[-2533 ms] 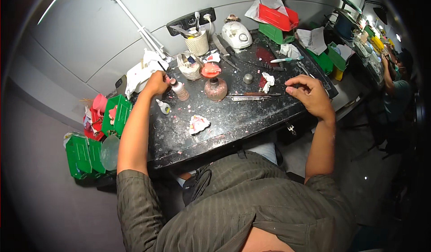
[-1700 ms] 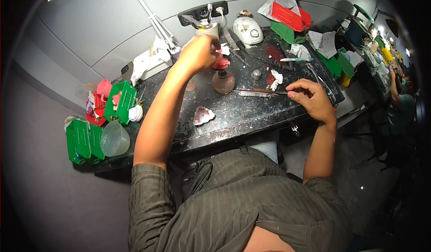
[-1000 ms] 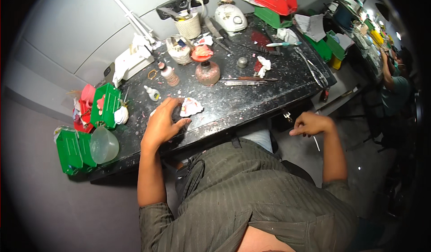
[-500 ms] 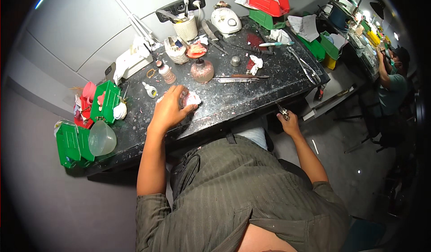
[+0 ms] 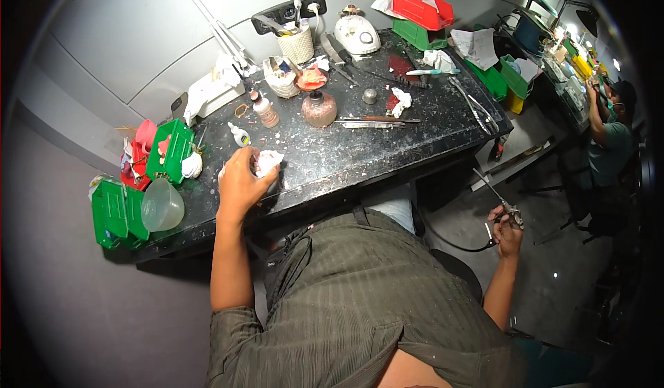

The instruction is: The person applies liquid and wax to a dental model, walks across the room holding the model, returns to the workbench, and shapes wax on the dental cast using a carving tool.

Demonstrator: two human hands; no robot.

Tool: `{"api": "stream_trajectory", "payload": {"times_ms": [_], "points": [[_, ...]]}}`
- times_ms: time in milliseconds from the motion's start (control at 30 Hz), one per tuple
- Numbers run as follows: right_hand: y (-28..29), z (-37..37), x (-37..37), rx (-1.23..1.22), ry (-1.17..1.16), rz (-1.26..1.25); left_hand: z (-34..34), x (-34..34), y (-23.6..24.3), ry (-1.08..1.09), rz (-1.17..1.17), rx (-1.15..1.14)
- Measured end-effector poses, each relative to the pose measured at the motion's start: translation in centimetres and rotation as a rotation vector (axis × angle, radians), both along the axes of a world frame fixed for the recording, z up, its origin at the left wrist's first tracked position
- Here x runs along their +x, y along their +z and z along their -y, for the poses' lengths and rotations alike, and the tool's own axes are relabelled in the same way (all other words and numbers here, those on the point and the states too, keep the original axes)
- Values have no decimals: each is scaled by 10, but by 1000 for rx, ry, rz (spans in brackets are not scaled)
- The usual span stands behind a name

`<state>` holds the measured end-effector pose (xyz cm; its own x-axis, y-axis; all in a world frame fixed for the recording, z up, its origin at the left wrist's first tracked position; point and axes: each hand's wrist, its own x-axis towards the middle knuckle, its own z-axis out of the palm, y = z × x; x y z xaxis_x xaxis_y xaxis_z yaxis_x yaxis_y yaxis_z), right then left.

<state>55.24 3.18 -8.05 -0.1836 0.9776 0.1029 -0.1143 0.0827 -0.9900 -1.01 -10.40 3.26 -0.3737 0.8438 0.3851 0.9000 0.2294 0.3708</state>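
My left hand [image 5: 240,186] is closed around a small white-and-pink plaster piece [image 5: 268,160] just above the near left part of the black workbench [image 5: 304,180]. The fingers hide part of its shape. Off the bench's right end, my right hand [image 5: 507,239] grips an air blow gun [image 5: 513,215] whose long thin nozzle points up and to the left. A black hose [image 5: 456,245] runs from the gun back toward the bench's underside. Beyond my left hand lie a small white dropper bottle [image 5: 239,135] and a taller bottle [image 5: 265,111].
Green bins [image 5: 111,211] and a translucent bowl [image 5: 163,208] stand at the left edge. Further back are a round glass bottle [image 5: 319,111], slim hand tools [image 5: 377,121], a white device [image 5: 357,37] and a red bin [image 5: 422,11]. Another person [image 5: 612,135] works at the far right.
My right hand has swung right, away from the bench edge, bringing the blow gun and its hose into fuller view. My left hand has shifted slightly left and nearer with the plaster piece.
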Motion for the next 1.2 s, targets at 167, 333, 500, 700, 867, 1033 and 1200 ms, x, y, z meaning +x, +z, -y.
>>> {"api": "stream_trajectory", "payload": {"times_ms": [167, 333, 500, 700, 867, 1033, 1200], "points": [[57, -23, -48, 17, -42, 432, 18, -13, 7, 38, 52, 87], [80, -41, -108, 140, 59, 530, 50, -21, 18, 156, 106, 150], [87, -41, -141, 206, 254, 572, 90, -33, 17, 248, 174, 189], [91, -37, -187, 230, 301, 533, 133, -42, 23, 331, 165, 213], [85, -38, -230, 337, 325, 550, 159, -40, 22, 381, 166, 234], [104, -29, -264, 366, 466, 644, 174, -38, 15, 404, 209, 256], [108, -4, -296, 326, 617, 614, 182, -37, 9, 425, 248, 267]]}}
